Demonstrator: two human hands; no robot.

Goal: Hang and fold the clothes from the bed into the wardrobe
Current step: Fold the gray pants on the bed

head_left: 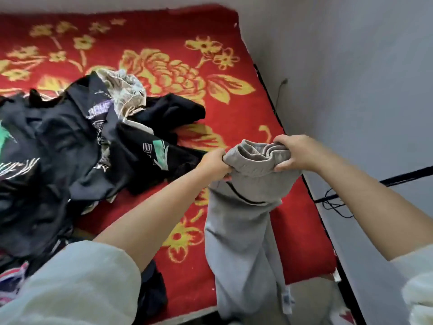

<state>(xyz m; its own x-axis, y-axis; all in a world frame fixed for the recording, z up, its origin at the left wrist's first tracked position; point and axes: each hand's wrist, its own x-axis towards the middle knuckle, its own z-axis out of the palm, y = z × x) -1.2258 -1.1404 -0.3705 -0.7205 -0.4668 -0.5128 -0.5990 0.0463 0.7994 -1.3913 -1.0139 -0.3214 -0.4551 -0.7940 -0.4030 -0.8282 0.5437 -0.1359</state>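
A bed (234, 73) fills most of the view, covered by a red blanket (164, 36) patterned with large yellow flowers. Its right edge runs beside a pale grey wall (351, 66), and its near corner sits at the lower right.

On the left half of the blanket lies a heap of dark clothes (58, 148) — mostly black garments, tumbled over one another. One black piece carries white lettering and a green patch (159, 151); the letters are too blurred to read. Another shows a purple label (99, 109) with pale print, also unreadable. A beige patterned garment (126, 90) pokes out at the top of the heap, and a black sleeve or leg (173, 109) trails off to the right across the blanket.

A pair of grey sweatpants (241, 231) hangs in front of the person, above the near right part of the bed, its legs dropping straight down past the bed's front edge. A dark curved seam line (243, 195) crosses the fabric below the waistband. A small white tag (287, 299) dangles near the bottom; its print cannot be made out.

The left hand (214, 165) grips the left end of the bunched waistband, fingers curled into the cloth. The right hand (296, 152) grips the right end the same way, thumb underneath. Both forearms are bare, with pale sleeves (77, 285) pushed up.

Black cables (337, 205) lie between the bed and the wall.
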